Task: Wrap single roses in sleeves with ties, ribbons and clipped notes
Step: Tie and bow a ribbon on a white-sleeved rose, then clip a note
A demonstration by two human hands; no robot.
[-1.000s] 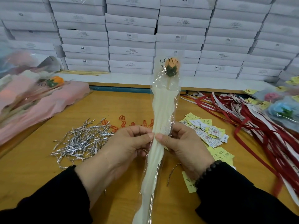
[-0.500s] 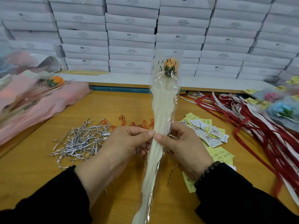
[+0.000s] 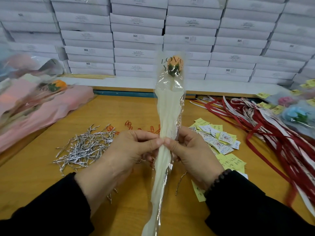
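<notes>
Between my left hand [image 3: 119,154] and right hand [image 3: 192,154], both pinching it, stands the sleeved rose [image 3: 170,106]; silver ties [image 3: 85,147] lie left, notes [image 3: 218,140] and ribbons [image 3: 272,133] right.

Stacked white boxes [image 3: 138,38] fill the wall from ten to two o'clock, behind the wooden worktop [image 3: 109,113] edge.

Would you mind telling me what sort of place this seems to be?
Probably a small gift-packing workshop: stacked white boxes line the back wall, and the wooden bench holds silver twist ties, red ribbons and yellow notes.
</notes>
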